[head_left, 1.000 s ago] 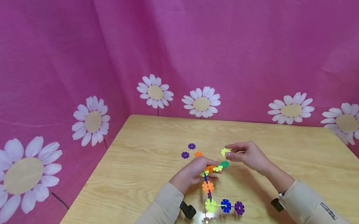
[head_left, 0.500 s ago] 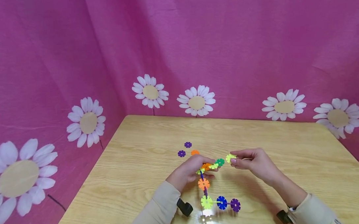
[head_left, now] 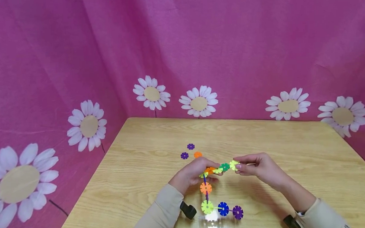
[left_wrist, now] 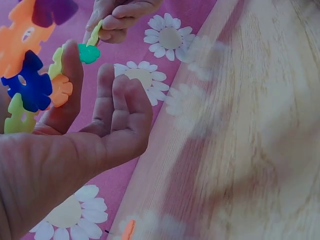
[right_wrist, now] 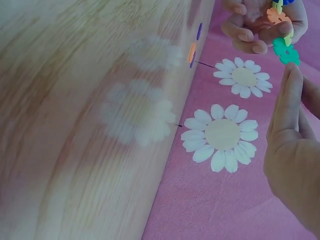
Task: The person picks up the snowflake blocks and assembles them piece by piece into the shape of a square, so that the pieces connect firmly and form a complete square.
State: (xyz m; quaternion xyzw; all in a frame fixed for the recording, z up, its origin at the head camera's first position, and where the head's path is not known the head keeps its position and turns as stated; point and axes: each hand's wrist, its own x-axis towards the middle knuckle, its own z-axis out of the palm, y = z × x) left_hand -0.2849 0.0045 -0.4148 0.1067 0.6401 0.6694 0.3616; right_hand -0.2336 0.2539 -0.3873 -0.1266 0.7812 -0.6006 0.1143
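Note:
My left hand [head_left: 195, 172] holds a chain of notched plastic discs near its far end, thumb and fingers on the yellow and orange pieces. From that hand the chain runs toward me through an orange disc [head_left: 206, 188] to a yellow disc [head_left: 207, 207], then right to a blue disc [head_left: 223, 209] and a purple disc [head_left: 238, 212]. A green disc [head_left: 224, 167] sticks out to the right of the left fingers. My right hand [head_left: 259, 166] pinches a yellow disc [head_left: 234, 165] whose edge meets the green disc; whether their slots interlock I cannot tell.
Two loose purple discs [head_left: 184, 156] and a loose orange disc [head_left: 197, 154] lie on the wooden table [head_left: 141, 152] beyond the left hand. A pink curtain [head_left: 228, 42] with printed daisies stands along the back and left edges.
The right hand has brought its yellow disc down from above the green disc to that disc's right edge. The left hand keeps its grip on the chain; the head view has shifted slightly.

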